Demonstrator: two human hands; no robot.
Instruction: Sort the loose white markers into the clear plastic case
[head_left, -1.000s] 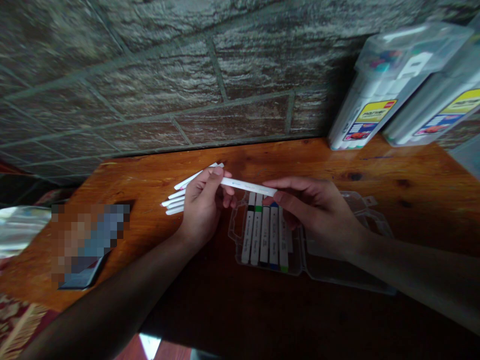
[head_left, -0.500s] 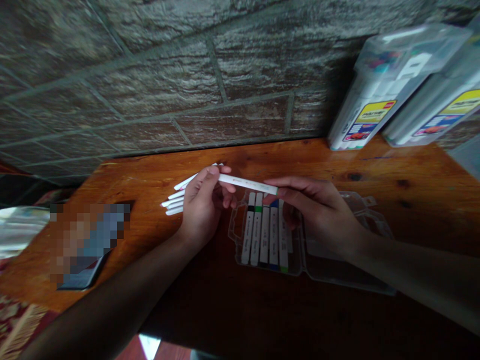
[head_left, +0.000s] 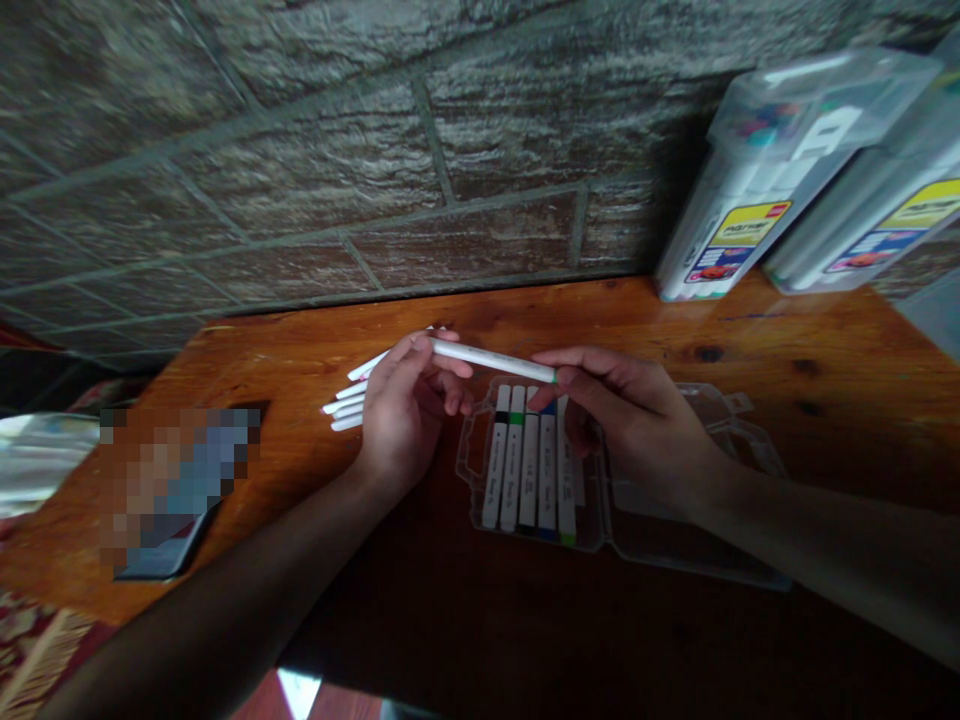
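One white marker (head_left: 491,360), seemingly green-tipped, dead centre: left hand (head_left: 401,405) pinching its 9 o'clock end, right hand (head_left: 630,410) its 3 o'clock end, fingertips closed snug; clear marker case (head_left: 675,550) at 4.

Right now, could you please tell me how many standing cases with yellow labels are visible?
2: the left case, by the wall, and the right case, cut off at the picture's edge.

Two forearms (head_left: 262,570) bare, narrow wrists (head_left: 375,472), bare left hand (head_left: 397,415), bare right hand (head_left: 641,415), slim fingers (head_left: 589,359)
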